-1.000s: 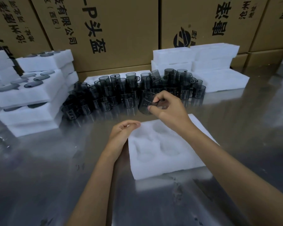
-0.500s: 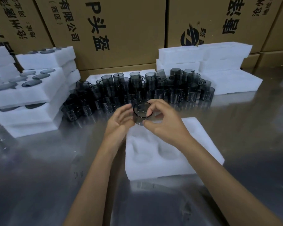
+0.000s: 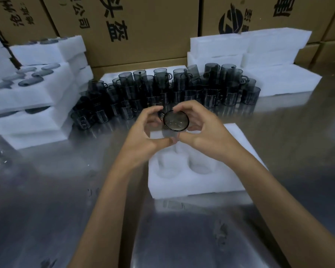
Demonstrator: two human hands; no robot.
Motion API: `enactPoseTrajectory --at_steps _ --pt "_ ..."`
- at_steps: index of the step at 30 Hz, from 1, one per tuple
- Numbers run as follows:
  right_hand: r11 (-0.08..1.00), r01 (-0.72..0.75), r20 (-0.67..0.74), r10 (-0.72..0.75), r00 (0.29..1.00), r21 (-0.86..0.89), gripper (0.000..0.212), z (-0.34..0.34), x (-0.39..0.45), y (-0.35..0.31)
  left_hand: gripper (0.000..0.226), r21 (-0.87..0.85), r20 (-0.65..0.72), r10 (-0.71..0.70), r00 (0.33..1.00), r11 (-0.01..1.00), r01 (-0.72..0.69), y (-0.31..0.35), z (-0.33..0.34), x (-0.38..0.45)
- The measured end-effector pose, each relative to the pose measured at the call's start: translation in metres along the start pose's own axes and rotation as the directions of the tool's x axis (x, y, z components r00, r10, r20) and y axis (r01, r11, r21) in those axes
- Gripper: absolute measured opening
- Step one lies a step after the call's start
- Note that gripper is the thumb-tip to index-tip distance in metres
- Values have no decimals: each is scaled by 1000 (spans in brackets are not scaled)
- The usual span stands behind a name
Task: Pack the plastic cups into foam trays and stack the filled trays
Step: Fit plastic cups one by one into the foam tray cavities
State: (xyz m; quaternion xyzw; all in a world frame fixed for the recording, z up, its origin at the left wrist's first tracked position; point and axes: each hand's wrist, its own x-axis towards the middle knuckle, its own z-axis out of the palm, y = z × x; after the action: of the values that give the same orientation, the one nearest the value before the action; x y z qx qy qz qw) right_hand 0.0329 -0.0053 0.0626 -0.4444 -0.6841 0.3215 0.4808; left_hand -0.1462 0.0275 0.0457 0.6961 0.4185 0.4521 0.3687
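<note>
Left hand (image 3: 143, 141): grip curled round one dark clear cup (image 3: 176, 120), fingers on its left side, thumb below. Right hand (image 3: 205, 130): grip likewise pinching the cup, fingers over the top rim, thumb beneath, thumbs of both hands nearly touching. Cup held in the air, tipped with its mouth toward the camera, above the far edge of the tray (image 3: 197, 180).

Tray: white foam, flat on the counter (image 3: 46, 200), round pockets unfilled; far pockets covered by the hands.

Counter: shiny metal, reflective. Loose cups (image 3: 182, 89) massed in rows behind the hands, some stacked. Filled trays (image 3: 33, 93) stacked at left, dark cup shapes showing in their tops. Plain foam pieces (image 3: 259, 60) piled at right. Cartons (image 3: 143, 26) with black printing along the back.

Cup handle only partly visible by the left fingers. Count of loose cups impossible to make out. Left stack cut off by the frame edge.
</note>
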Motion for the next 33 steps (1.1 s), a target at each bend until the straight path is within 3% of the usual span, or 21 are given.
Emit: enactPoseTrajectory --at_steps 3,6,10,14,17,20,26,29,33 --pt "996 -82 -29 83 996 26 56 -1 1 3 71 7 -119 -2 993 1000 3 2 7 -3" --pt "978 -206 -88 203 975 -27 47 -1 3 9 61 54 -216 11 976 999 1 1 13 -4" --pt "959 -274 -93 280 956 71 26 -2 5 12 46 56 -148 -2 989 998 11 2 12 -7" --pt "947 -296 -99 309 946 126 16 -6 6 14 20 -200 -110 -41 993 980 18 6 8 -10" --pt "960 -253 -64 262 963 120 13 -5 6 16 24 -126 -35 -29 999 992 25 9 4 -11" --pt "983 -179 -22 180 983 48 27 -2 5 17 16 -70 47 8 999 997 -5 11 3 -12" --pt "986 -99 -10 99 995 -131 32 0 2 21 17 -101 -68 25 997 994 -31 17 1 -13" --pt "984 -53 47 62 997 -168 30 0 2 20 16 -66 -30 23 999 997 -25 17 -3 -14" --pt "974 -48 88 69 994 -221 49 1 -1 21 13 -15 -14 -9 1000 1000 9 15 -5 -13"
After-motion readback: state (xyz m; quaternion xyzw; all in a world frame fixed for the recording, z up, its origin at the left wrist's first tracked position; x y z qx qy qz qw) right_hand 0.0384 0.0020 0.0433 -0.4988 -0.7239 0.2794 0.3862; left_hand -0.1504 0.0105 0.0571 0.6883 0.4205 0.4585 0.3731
